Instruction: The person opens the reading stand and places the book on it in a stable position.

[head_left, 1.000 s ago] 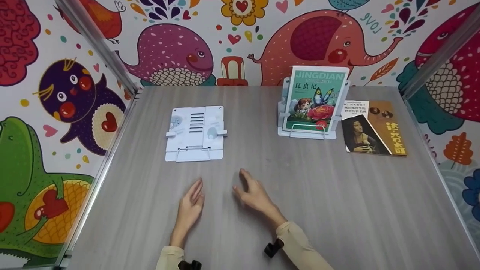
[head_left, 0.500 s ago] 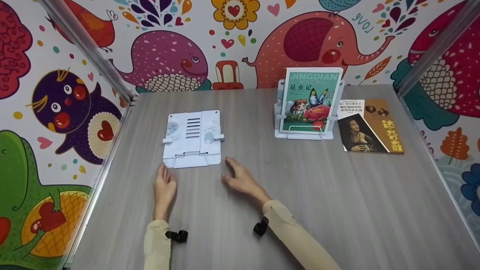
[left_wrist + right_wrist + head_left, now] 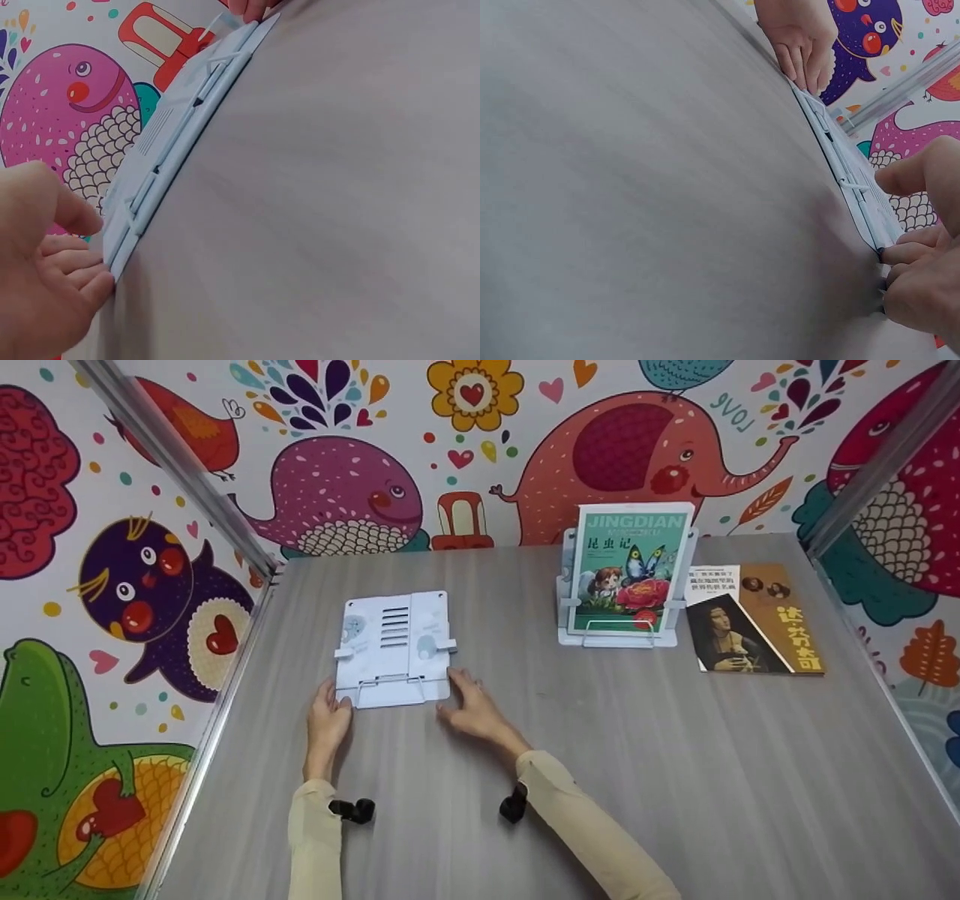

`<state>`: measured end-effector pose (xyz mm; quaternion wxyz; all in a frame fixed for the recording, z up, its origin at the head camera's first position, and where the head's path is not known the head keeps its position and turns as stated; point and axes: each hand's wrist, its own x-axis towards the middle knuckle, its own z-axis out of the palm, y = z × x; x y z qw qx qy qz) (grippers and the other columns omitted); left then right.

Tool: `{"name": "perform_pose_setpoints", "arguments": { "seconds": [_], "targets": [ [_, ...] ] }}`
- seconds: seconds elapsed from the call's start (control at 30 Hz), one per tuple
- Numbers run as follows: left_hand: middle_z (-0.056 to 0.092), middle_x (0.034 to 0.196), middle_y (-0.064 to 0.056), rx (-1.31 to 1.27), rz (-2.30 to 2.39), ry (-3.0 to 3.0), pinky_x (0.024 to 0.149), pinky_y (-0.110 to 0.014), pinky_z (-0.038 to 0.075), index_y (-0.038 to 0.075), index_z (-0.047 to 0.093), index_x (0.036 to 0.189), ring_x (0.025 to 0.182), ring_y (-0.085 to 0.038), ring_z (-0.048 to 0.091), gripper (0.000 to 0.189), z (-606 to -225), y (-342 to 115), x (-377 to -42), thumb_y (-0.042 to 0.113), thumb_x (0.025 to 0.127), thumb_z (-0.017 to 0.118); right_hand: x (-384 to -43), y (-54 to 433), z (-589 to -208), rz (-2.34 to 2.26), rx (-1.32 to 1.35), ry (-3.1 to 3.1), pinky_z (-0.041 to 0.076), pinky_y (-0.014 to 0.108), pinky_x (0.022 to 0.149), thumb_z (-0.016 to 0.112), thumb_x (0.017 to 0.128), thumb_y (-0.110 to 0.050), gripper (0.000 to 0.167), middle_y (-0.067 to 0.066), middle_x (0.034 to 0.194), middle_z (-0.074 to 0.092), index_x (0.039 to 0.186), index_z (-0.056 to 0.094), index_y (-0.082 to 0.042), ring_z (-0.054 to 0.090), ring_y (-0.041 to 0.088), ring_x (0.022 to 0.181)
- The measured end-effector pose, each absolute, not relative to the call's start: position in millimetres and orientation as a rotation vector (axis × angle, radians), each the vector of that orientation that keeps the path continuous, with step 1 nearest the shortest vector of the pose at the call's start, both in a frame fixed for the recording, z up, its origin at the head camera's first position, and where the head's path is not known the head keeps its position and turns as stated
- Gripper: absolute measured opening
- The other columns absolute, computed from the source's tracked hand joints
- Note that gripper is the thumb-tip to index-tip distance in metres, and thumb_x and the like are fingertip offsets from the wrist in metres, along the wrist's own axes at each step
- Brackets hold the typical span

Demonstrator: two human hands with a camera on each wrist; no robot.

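Observation:
A white folding book stand [image 3: 391, 656] lies flat on the table, slots and wire page holder facing up. At its lower left corner my left hand [image 3: 328, 727] touches the edge with its fingertips; the thumb is raised apart from it in the left wrist view. My right hand [image 3: 480, 712] is at the stand's lower right side, its fingers against the edge in the right wrist view. The thumb [image 3: 904, 176] there stands off the stand's face. Neither hand is curled round the stand, though the undersides of the fingertips are hidden.
To the right a second white stand [image 3: 616, 641] props up a green book [image 3: 630, 570]. Beside it a brown book with a portrait cover [image 3: 754, 619] lies flat. Printed cartoon walls [image 3: 337, 495] and metal rails [image 3: 176, 472] border the grey table [image 3: 570, 750].
Both hands have moved forward to the flat stand, the left also going leftward, and now touch its lower corners. The stand keeps its place on the table; the head view has shifted slightly.

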<state>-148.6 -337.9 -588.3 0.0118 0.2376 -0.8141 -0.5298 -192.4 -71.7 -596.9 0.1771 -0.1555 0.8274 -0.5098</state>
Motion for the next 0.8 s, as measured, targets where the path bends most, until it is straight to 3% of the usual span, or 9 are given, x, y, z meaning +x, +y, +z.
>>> {"name": "perform_pose_setpoints", "arguments": {
  "seconds": [0.17, 0.43, 0.8],
  "targets": [
    [0.025, 0.164, -0.025, 0.743, -1.612, -2.566, 0.126, -0.042, 0.025, -0.005, 0.023, 0.157, 0.154, -0.037, 0.025, 0.064, -585, -335, -149, 0.005, 0.1, 0.049, -192, -72, -595, -1.45, -0.439, 2.328, 0.011, 0.059, 0.126, 0.068, 0.093, -0.024, 0.073, 0.028, 0.164, 0.023, 0.156, 0.037, -0.004, 0.015, 0.048, 0.153],
    [0.02, 0.166, -0.024, 0.7, -1.697, -2.588, 0.128, -0.041, 0.021, -0.006, 0.021, 0.158, 0.156, -0.035, 0.02, 0.071, -582, -323, -145, 0.006, 0.096, 0.053, -190, -57, -591, -1.427, -0.472, 2.321, 0.014, 0.053, 0.128, 0.069, 0.093, -0.026, 0.078, 0.027, 0.161, 0.03, 0.155, 0.033, 0.004, 0.021, 0.041, 0.154],
    [0.039, 0.155, -0.031, 0.543, -1.798, -2.537, 0.121, -0.046, 0.035, -0.012, 0.037, 0.149, 0.145, -0.043, 0.039, 0.059, -581, -283, -104, 0.0, 0.095, 0.057, -166, -4, -585, -1.519, -0.416, 2.29, 0.027, 0.05, 0.124, 0.066, 0.096, -0.02, 0.07, 0.028, 0.158, 0.037, 0.152, 0.035, 0.009, 0.033, 0.04, 0.149]
  ]
}}
